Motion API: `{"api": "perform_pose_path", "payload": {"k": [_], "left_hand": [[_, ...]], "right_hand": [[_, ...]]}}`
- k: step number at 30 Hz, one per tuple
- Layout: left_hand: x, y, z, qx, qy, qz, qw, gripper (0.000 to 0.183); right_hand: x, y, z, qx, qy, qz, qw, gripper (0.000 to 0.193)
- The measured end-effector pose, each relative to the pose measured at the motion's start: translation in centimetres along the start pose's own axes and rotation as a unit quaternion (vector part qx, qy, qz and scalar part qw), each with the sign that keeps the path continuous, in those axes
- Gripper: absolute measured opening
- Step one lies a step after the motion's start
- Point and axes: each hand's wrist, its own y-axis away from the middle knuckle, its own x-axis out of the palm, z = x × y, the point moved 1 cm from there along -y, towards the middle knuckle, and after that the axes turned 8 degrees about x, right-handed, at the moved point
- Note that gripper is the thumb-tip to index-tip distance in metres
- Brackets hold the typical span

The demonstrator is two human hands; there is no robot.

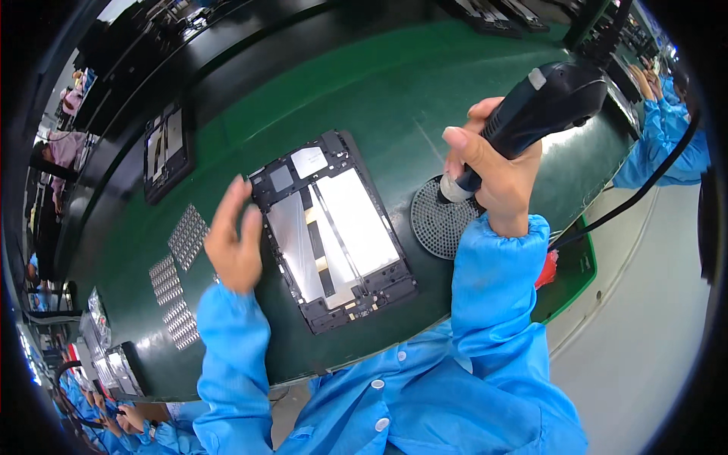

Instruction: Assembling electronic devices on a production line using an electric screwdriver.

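An opened tablet [356, 220] lies on the green bench in front of me, its silver battery and dark frame facing up. My left hand [236, 239] hovers at the tablet's left edge, slightly blurred, holding nothing, with thumb and fingers apart. To the tablet's right, my right hand [500, 171] grips a black electric screwdriver [546, 102] with a pale ring near its lower end. That lower end is over a round, dark plate full of small holes [440, 224]. The screwdriver's bit and whatever it touches cannot be made out.
Sheets of small metallic parts [188, 236] lie left of my left hand. Another opened tablet [167, 152] sits at the far left. A black cable [644, 197] runs along the right. Below the bench edge stands a green bin [580, 277]. Co-workers in blue sleeves [660, 144] are on both sides.
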Motion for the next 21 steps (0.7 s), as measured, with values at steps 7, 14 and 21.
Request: {"api": "perform_pose_path", "payload": {"k": [7,14,21], "left_hand": [[3.2,-7.0,4.8,-0.118,0.164,-0.035,0.979,0.034],[6.0,-8.0,3.1,-0.085,-0.072,-0.061,0.992,0.038],[5.8,-6.3,1.7,-0.022,-0.123,-0.065,0.990,0.028]], "right_hand": [[0.9,-0.3,-1.2,0.021,0.018,0.023,0.999,0.027],[1.4,-0.2,-1.3,0.034,0.045,0.017,0.998,0.026],[1.5,-0.4,-1.4,0.037,0.050,0.018,0.998,0.026]]}}
